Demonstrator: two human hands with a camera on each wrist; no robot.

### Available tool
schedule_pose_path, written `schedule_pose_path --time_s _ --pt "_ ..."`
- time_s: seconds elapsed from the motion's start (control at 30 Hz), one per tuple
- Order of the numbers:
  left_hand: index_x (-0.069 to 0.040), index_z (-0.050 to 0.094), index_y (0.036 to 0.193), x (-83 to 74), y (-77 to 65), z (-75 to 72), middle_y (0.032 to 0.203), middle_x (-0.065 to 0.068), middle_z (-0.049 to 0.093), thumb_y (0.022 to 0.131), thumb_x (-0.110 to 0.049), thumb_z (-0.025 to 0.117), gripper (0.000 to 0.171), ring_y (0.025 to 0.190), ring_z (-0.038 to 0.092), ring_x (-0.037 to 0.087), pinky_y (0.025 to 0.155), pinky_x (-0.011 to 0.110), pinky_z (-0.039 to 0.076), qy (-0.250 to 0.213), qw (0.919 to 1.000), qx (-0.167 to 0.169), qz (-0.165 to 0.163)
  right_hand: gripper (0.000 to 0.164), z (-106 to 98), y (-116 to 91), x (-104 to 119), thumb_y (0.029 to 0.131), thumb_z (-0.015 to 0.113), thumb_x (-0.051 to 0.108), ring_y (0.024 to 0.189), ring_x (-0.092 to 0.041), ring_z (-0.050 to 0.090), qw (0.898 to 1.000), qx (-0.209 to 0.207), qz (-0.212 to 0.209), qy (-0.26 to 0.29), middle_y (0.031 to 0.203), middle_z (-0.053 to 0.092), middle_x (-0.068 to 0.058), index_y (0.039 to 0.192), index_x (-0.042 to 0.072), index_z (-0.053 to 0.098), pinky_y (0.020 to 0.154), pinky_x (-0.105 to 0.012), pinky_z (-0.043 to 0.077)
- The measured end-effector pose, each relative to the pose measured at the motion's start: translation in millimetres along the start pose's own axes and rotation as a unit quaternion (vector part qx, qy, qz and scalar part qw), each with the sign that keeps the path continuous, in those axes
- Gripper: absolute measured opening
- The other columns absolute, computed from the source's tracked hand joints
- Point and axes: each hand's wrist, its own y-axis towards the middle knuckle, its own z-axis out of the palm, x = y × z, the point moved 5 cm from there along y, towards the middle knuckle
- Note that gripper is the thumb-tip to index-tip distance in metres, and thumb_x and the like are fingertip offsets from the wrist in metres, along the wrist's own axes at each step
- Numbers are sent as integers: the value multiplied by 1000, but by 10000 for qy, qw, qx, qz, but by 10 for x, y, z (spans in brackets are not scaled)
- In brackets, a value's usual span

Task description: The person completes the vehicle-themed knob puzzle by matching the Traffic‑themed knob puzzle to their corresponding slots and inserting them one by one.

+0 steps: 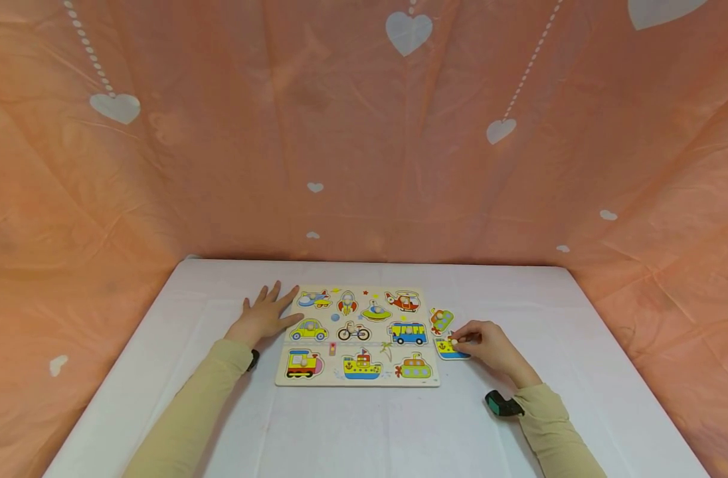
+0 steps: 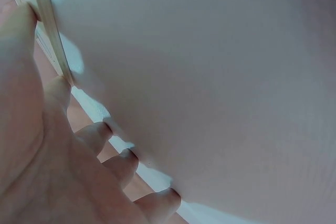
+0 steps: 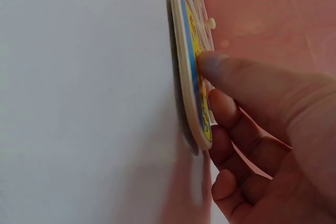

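A wooden peg puzzle board [image 1: 334,335] with pictures of vehicles lies on the white table. My left hand [image 1: 262,320] spreads its fingers at the board's upper left corner, with thumb and index finger touching its edge [image 2: 51,30]. To the right of the board, my right hand [image 1: 489,345] pinches the ship puzzle piece [image 1: 444,350], a yellow and blue shape, by its knob. In the right wrist view this ship piece [image 3: 190,72] is seen edge-on, close over the table. Just behind it lies the submarine piece [image 1: 442,320], green and yellow, beside the board's right edge.
Other picture pieces, among them a bus [image 1: 408,333], a car [image 1: 309,329] and a train [image 1: 304,363], show on the board. White cloth covers the table [image 1: 352,431]. A pink curtain with white hearts [image 1: 364,219] hangs behind and at both sides.
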Motion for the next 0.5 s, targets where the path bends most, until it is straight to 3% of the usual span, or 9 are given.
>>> schedule_pose_path --time_s 0.33,0.5 --pt "-15 25 152 11 15 18 155 27 9 93 -52 54 76 138 4 52 102 74 4 -14 10000 57 -62 12 10 -15 48 81 77 13 78 -15 56 9999 -25 115 31 83 65 3 92 10 74 65 -24 46" --pt "-16 25 152 19 17 24 155 27 9 93 -53 53 76 138 4 52 102 74 4 -4 10000 56 -43 11 62 3 133 81 78 15 78 -15 56 10000 -36 -45 77 84 65 4 90 12 74 64 -24 45"
